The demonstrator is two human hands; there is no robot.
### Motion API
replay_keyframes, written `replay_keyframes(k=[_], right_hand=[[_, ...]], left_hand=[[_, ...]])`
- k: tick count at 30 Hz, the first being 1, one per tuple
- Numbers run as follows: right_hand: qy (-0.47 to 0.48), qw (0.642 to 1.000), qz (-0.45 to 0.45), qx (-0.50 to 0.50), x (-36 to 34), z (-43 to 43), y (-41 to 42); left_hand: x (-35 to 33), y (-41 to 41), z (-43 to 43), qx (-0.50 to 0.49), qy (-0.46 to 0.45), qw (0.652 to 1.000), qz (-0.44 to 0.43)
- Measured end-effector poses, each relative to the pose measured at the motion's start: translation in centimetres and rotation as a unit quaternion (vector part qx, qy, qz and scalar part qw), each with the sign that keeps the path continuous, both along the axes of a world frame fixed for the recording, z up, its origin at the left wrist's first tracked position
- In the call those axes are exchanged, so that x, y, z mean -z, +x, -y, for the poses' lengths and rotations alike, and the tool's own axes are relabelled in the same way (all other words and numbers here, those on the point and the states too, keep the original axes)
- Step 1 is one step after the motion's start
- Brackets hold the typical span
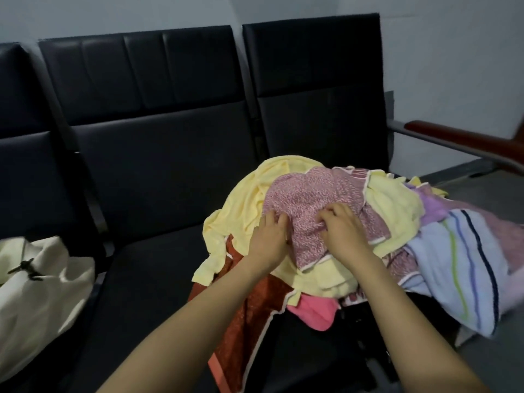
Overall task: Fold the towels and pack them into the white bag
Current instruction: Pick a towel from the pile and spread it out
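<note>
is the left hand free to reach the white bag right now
Probably not yet: the left hand grips the pink towel, together with the right hand. Nothing blocks the way; only bare black seat lies between it and the white bag to its left.

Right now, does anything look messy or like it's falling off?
Yes. The towels lie in a crumpled, unfolded heap on the seat, and the orange-red towel hangs over the seat's front edge, so it could slip down.

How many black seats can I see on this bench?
3: the left seat with the white bag, the middle seat, and the right seat under the towel pile. More may continue past the left edge.
</note>
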State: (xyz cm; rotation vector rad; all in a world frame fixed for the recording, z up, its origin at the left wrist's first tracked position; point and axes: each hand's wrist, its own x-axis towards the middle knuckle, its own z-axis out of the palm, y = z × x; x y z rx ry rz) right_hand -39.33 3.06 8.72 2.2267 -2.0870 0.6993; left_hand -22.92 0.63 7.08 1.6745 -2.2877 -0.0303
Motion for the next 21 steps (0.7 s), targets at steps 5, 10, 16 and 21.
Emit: replay_keyframes(k=[5,10,16,21], right_hand=[[-0.060,0.998,0.011,-0.013,-0.7,-0.8,1.0],[-0.026,0.989,0.081,-0.121,-2.0,-2.2,2.9],[0.003,0.959,0.148,-0.242,-1.2,-3.3,6.6],[0.026,0.957,-0.017,-0.289,1.8,-3.7,11.4]], left_hand=[[1.0,-0.7,-0.3,0.035,-0.069,0.992,-0.098],[1.2,0.8,-2.7,0.042,0.088,0.977,-0.188],[0.7,5.5,-5.6,-0.099,0.039,0.922,-0.371],[0.2,13.0,-10.2,-0.172,-0.035,0.880,-0.441]])
